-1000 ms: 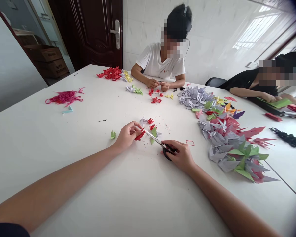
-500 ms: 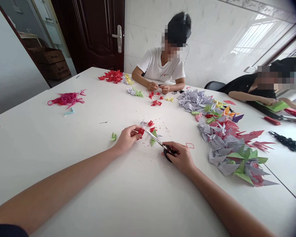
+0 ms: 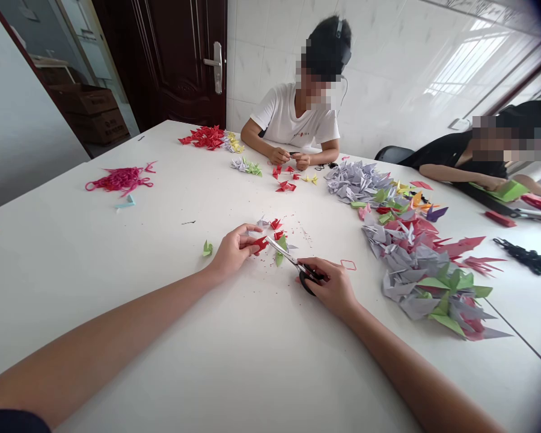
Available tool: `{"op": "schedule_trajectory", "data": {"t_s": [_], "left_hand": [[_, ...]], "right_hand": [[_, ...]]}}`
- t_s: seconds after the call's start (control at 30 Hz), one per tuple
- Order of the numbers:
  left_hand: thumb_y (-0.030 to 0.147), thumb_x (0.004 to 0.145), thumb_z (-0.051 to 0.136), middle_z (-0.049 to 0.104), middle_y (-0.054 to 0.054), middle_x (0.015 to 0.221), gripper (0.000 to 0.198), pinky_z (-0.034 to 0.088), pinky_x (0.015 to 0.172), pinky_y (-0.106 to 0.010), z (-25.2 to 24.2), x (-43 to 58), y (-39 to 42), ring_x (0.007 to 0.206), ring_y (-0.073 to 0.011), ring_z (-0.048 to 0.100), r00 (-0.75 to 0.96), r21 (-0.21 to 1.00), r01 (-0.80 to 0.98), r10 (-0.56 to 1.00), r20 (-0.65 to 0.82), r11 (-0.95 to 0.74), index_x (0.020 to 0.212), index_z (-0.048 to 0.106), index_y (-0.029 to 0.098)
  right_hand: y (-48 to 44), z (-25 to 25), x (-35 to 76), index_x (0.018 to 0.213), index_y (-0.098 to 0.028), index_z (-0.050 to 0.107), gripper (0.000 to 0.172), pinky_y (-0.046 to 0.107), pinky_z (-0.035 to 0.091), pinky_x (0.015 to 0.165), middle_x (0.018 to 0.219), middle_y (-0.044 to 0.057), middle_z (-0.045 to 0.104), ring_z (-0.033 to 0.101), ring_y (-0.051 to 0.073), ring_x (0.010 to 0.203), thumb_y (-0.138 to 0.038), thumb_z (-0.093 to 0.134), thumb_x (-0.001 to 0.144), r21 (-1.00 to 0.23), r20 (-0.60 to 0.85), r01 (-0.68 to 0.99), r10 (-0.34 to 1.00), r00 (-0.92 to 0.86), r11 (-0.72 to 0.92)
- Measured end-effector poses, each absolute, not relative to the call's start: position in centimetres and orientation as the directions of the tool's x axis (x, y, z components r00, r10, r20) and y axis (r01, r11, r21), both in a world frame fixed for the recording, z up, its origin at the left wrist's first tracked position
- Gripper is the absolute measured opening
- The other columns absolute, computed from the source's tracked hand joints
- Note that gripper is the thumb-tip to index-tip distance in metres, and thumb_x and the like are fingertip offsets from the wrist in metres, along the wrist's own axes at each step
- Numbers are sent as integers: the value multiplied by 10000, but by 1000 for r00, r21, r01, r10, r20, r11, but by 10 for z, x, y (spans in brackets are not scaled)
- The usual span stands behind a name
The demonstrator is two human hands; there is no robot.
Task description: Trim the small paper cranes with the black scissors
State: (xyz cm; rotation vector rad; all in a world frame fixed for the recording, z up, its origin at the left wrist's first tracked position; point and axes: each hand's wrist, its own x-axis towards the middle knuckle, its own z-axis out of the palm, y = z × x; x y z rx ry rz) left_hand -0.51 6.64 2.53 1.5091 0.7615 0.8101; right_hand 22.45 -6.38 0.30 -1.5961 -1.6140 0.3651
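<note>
Red paper (image 3: 261,243) pinched in left hand (image 3: 232,252), right hand (image 3: 330,287) holding scissors (image 3: 285,254).

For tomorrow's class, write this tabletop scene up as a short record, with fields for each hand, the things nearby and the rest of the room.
Left hand: left hand pinches a red folded paper piece in its fingers.
Right hand: right hand grips black-handled scissors, blade tips at the red piece.
Nearby: a green folded paper piece on the white table.
Rest: a heap of grey, green and red folded paper; tangled pink paper strips; a co-worker in a white T-shirt across the table.
</note>
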Motion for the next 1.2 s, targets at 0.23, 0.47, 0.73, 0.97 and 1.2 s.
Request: {"op": "schedule_trajectory", "data": {"t_s": [0.23, 0.47, 0.73, 0.97, 1.2], "left_hand": [[424, 774, 764, 735, -51, 807, 443, 459, 700, -296, 25, -6, 67, 713, -156, 613, 556, 997, -2, 828, 65, -77, 1112, 587, 198], [417, 759, 779, 717, -28, 746, 439, 455, 688, -286, 25, -5, 67, 672, -144, 605, 570, 996, -51, 817, 87, -71, 1082, 588, 190], [375, 741, 793, 718, -29, 741, 434, 495, 732, -314, 25, -5, 67, 661, -141, 604, 590, 996, -80, 804, 75, -35, 1091, 635, 173], [404, 735, 803, 723, -46, 764, 451, 510, 741, -325, 25, -6, 67, 658, -140, 604, 594, 996, -76, 800, 84, -48, 1090, 666, 161], [446, 720, 814, 731, -44, 762, 489, 522, 723, -321, 26, -5, 68, 647, -141, 613, 602, 997, -66, 794, 79, -49, 1093, 665, 167]], "right_hand": [[-66, 8, 224, 1017, -201, 748, 281, 223, 471, 544, 816, 23, 720, 584, 122, 622, -211, 648, 755, -682, 337, 705, 939, 66, 195], [-66, 8, 224, 1023, -204, 748, 282, 235, 482, 542, 842, 38, 730, 608, 137, 643, -221, 660, 755, -691, 321, 697, 945, 58, 192], [-67, 8, 225, 1036, -200, 750, 297, 226, 473, 546, 809, 29, 712, 610, 134, 661, -206, 654, 756, -704, 304, 680, 952, 26, 206], [-66, 9, 222, 1016, -195, 755, 280, 238, 449, 528, 775, 28, 698, 564, 124, 610, -234, 665, 754, -716, 304, 668, 952, 36, 203], [-65, 9, 219, 1003, -197, 760, 261, 250, 459, 533, 800, 40, 723, 577, 132, 610, -257, 653, 772, -707, 334, 672, 942, 42, 220]]}}
